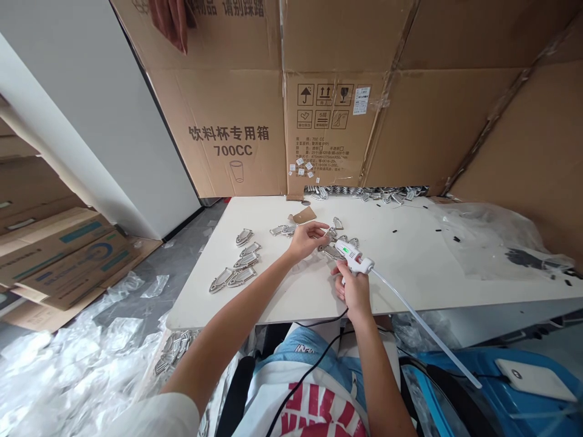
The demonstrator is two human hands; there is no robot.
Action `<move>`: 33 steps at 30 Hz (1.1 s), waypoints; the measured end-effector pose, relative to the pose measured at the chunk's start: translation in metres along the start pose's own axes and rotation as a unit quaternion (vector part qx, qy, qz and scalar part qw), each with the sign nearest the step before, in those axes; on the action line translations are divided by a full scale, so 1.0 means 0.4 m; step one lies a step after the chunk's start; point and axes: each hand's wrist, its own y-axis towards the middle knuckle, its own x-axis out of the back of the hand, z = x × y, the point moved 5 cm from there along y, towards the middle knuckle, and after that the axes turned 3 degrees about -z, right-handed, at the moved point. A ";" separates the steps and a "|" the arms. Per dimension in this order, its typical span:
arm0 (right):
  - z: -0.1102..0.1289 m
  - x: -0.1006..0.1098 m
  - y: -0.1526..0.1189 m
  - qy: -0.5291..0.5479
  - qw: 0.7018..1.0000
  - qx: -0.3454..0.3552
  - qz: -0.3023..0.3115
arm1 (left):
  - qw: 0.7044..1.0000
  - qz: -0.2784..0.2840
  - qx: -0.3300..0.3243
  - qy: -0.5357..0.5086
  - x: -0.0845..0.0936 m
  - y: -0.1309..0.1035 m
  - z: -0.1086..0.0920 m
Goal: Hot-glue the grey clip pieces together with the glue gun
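Observation:
My right hand (351, 286) is wrapped round the grip of a white hot glue gun (350, 255) with a green light on its side. A long translucent glue stick (423, 325) sticks out of its back end. The gun's front end points at my left hand (310, 238), whose fingers are pinched together just beyond it; what they hold is too small to make out. Silver metal frame-shaped pieces (337, 223) lie beside and behind the gun's front. More such metal pieces (246, 260) are spread to the left on the white table (282, 303).
Large cardboard sheets (237, 97) stand behind the table, with a heap of metal pieces (364, 193) at their foot. A brown cardboard scrap (304, 215) lies near my left hand. A clear plastic bag (496, 237) rests at the right. A black cable (314, 364) crosses my lap.

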 end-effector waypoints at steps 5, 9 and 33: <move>0.004 0.002 -0.007 -0.011 1.000 0.008 0.002 | 0.998 -0.023 0.056 -0.033 0.011 0.014 0.034; 0.009 0.010 -0.014 0.025 0.999 0.032 -0.008 | 0.992 -0.086 0.076 0.043 0.040 0.020 0.048; 0.009 0.011 -0.012 0.032 0.998 0.052 0.000 | 0.793 -0.078 0.030 0.603 0.044 -0.012 0.000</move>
